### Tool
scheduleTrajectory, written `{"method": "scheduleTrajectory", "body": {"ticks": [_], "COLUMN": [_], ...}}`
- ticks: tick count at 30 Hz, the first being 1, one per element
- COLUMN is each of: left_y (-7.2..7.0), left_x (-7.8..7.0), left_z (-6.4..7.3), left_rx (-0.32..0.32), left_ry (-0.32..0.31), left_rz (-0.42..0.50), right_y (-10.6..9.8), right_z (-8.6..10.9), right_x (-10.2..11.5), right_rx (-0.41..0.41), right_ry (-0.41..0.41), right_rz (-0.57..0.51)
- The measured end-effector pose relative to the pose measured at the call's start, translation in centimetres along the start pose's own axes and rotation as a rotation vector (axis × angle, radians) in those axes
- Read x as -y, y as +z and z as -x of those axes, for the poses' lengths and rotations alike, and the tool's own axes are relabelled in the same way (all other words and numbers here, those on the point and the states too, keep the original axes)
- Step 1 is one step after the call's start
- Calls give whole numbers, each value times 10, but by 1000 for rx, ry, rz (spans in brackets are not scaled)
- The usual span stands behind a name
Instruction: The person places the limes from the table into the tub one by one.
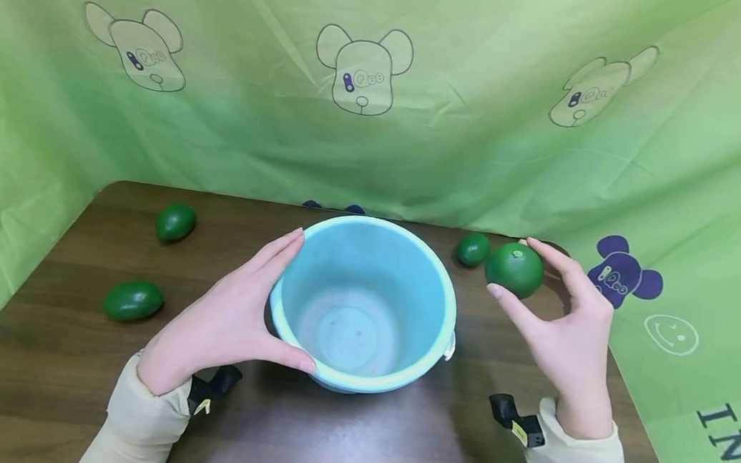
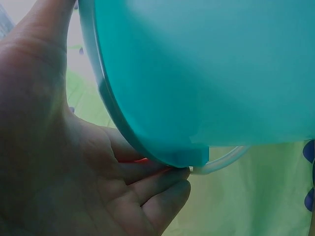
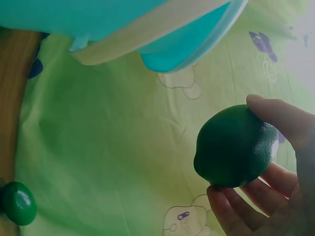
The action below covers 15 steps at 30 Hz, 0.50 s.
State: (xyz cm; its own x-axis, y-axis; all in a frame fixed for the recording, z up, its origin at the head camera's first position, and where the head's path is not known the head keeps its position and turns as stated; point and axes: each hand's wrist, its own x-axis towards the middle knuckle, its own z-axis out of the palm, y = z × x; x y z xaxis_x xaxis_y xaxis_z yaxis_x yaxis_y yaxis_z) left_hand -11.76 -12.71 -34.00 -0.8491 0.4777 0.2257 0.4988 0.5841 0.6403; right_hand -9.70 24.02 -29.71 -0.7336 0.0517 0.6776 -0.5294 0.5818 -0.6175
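A light blue plastic bucket (image 1: 360, 385) with its mouth facing up is in the middle of the head view. My left hand (image 1: 229, 315) grips its left side, the thumb along the near rim and the fingers at the far-left rim. In the left wrist view those fingers (image 2: 165, 189) bend against the bucket's outer edge beside its pale handle (image 2: 224, 162). To the right of the bucket, my right hand (image 1: 566, 331) pinches a dark green lime (image 1: 515, 270) between thumb and fingertips. The right wrist view shows the glossy lime (image 3: 234, 147) held up, away from the bucket's rim.
A smaller green lime (image 1: 473, 249) lies on the brown wooden table (image 1: 45, 366) behind the held one. Two more green fruits, one far left (image 1: 175, 222) and one nearer (image 1: 133, 300), lie left of the bucket. A green printed cloth (image 1: 248, 130) hangs behind the table and along its sides.
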Motion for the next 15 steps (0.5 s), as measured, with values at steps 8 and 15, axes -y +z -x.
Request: {"method": "scheduleTrajectory", "body": {"ticks": [8,15], "left_y": [2,2], "left_x": [2,2], "left_z": [0,0], "left_rx": [-5,33], "left_ry": [7,27], "left_rz": [-9,0], "right_y": [-2,-2], "right_z": [-4,-4], "right_x": [7,10], "right_rx": [-10,1], "right_ry": [-11,-16], "right_rz": [-13,-34]}}
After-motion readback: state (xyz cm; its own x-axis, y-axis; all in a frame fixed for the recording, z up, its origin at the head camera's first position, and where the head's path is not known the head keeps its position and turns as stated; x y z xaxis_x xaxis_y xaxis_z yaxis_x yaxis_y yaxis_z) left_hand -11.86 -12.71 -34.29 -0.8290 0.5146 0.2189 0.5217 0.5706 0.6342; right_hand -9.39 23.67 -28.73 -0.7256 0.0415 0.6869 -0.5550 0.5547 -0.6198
